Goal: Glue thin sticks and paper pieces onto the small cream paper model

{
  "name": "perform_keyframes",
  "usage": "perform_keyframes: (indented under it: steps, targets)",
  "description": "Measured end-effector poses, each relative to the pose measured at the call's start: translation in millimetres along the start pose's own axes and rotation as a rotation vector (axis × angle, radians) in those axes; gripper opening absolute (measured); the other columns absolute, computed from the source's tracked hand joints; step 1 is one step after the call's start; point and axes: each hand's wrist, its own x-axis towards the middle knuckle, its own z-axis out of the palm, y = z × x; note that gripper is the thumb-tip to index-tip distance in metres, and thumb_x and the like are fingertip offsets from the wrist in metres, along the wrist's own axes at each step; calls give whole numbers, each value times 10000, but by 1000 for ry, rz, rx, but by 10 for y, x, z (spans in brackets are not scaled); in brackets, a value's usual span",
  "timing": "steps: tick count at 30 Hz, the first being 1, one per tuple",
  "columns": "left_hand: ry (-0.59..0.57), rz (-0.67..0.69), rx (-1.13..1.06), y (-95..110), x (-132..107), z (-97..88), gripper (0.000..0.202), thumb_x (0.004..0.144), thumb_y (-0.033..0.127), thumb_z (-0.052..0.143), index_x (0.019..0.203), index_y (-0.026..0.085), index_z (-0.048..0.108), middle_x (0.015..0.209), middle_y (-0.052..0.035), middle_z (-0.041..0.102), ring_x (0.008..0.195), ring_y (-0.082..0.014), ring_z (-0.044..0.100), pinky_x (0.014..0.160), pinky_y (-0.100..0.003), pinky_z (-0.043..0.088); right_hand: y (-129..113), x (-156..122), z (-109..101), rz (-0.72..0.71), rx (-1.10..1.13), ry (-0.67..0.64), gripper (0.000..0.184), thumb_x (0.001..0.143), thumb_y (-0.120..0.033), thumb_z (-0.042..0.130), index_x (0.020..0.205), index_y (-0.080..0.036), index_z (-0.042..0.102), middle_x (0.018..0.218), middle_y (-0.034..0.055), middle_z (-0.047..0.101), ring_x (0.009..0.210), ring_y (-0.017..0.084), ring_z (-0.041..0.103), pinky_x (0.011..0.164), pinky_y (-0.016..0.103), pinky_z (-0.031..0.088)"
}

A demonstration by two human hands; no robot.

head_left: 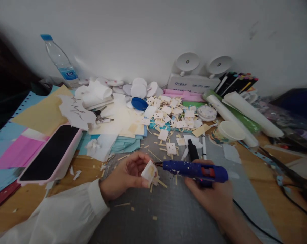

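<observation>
My left hand (125,174) pinches a small white and cream foam piece (148,171) above a grey cutting mat (168,210). My right hand (211,193) is wrapped round a blue glue gun (196,169). The gun lies level and points left, with its dark nozzle touching the foam piece. A black cord (252,220) trails from the gun to the lower right. Small cream strips lie on the mat under my hands.
A pile of small white foam squares (168,115) lies behind the mat, with white discs (138,89) and a blue lid (139,103). A phone in a pink case (50,154) lies left. A water bottle (60,62), white rolls (252,113) and markers (236,83) stand further back.
</observation>
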Motion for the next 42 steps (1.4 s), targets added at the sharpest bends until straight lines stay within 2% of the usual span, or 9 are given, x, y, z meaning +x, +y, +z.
perform_keyframes:
  steps: [6, 11, 19, 27, 33, 37, 42]
  targets:
    - [1, -3, 2, 11, -1, 3, 437, 602, 85, 825, 956, 172, 584, 856, -4, 656, 781, -121, 625, 699, -209, 466, -18, -9, 8, 12, -8, -3, 128, 736, -247, 565, 862, -227, 567, 541, -55, 637, 417, 143, 623, 418, 201, 498]
    - [11, 21, 24, 4, 0, -10, 449, 588, 117, 842, 965, 173, 604, 865, 1, 654, 780, -117, 619, 696, -202, 466, -23, -12, 10, -13, -65, -14, 130, 739, -266, 548, 860, -223, 565, 589, -30, 665, 468, 169, 657, 429, 228, 509]
    - [15, 21, 37, -8, -2, -15, 440, 583, 136, 851, 959, 173, 625, 889, -2, 650, 796, -116, 613, 716, -200, 466, -38, -30, 7, -38, -70, -56, 111, 758, -273, 526, 858, -224, 532, 554, -48, 641, 442, 162, 644, 422, 226, 495]
    - [7, -12, 43, -4, 1, -2, 437, 572, 143, 854, 951, 176, 638, 843, 2, 660, 771, -134, 633, 687, -216, 477, -52, -46, -2, -59, 50, -37, 121, 748, -212, 550, 860, -234, 510, 564, -76, 598, 424, 111, 598, 436, 175, 481]
    - [8, -46, 5, -5, -5, -10, 442, 536, 94, 860, 929, 163, 668, 867, -7, 667, 769, -125, 633, 682, -206, 490, -67, -67, 16, -59, 119, -64, 158, 731, -211, 572, 871, -239, 506, 549, -80, 591, 414, 116, 587, 413, 178, 467]
    - [7, -50, -10, -10, -9, -19, 457, 538, 148, 874, 948, 166, 671, 869, -20, 684, 752, -125, 637, 648, -198, 487, -68, -70, -5, -66, 134, -97, 106, 733, -227, 559, 822, -244, 504, 530, -76, 566, 408, 123, 574, 402, 193, 456]
    - [23, -44, 37, -3, -5, -18, 451, 539, 192, 880, 939, 167, 673, 898, -34, 707, 804, -138, 639, 706, -221, 482, -49, -63, -40, -80, 163, -123, 100, 718, -188, 540, 777, -255, 494, 560, -65, 573, 460, 134, 593, 422, 207, 455]
